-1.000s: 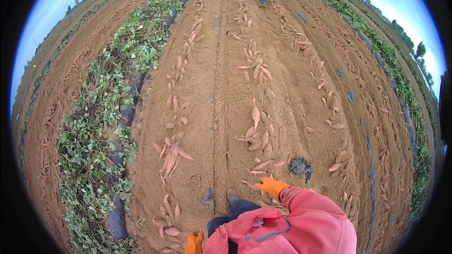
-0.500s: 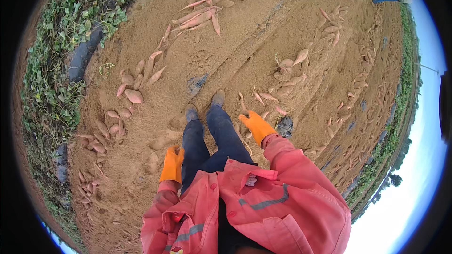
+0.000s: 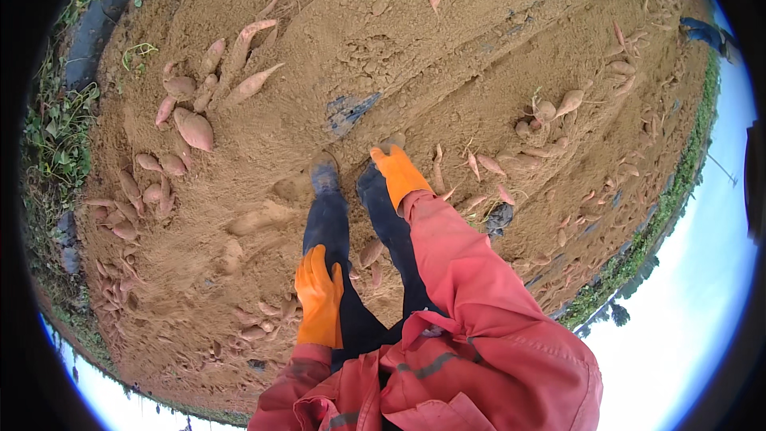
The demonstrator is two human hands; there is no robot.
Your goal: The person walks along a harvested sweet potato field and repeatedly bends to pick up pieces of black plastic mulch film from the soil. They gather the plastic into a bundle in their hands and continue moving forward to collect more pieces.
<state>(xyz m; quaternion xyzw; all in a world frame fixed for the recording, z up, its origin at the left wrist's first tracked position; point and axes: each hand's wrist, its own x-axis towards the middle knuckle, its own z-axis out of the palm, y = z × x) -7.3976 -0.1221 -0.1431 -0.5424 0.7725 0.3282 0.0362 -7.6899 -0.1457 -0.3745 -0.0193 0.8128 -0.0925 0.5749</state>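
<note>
Both my hands wear orange gloves. My right hand (image 3: pixel 397 175) hangs over my right shin, just short of the boot; its fingertips look slightly apart, and nothing shows in it. Beside my left knee, my left hand (image 3: pixel 319 295) has its back turned up and its fingers stretched out, holding nothing visible. Right of my right hand a slim sweet potato (image 3: pixel 438 169) lies on the soil, with a few small pinkish ones (image 3: pixel 489 164) farther right. A larger sweet potato (image 3: pixel 371 253) rests between my legs.
Sweet potatoes lie in a loose row at left, including a big one (image 3: pixel 194 129). Another cluster (image 3: pixel 550 116) lies at right. Black plastic scraps (image 3: pixel 349 112) stick in the sandy soil (image 3: pixel 263 152). Green vines (image 3: pixel 60 124) edge the left; a person (image 3: pixel 706 33) stands far right.
My right hand has swung left, from beside the sweet potatoes at right to over my shin. My left hand has moved slightly right, with its fingers straighter. The view has shifted and bent lower.
</note>
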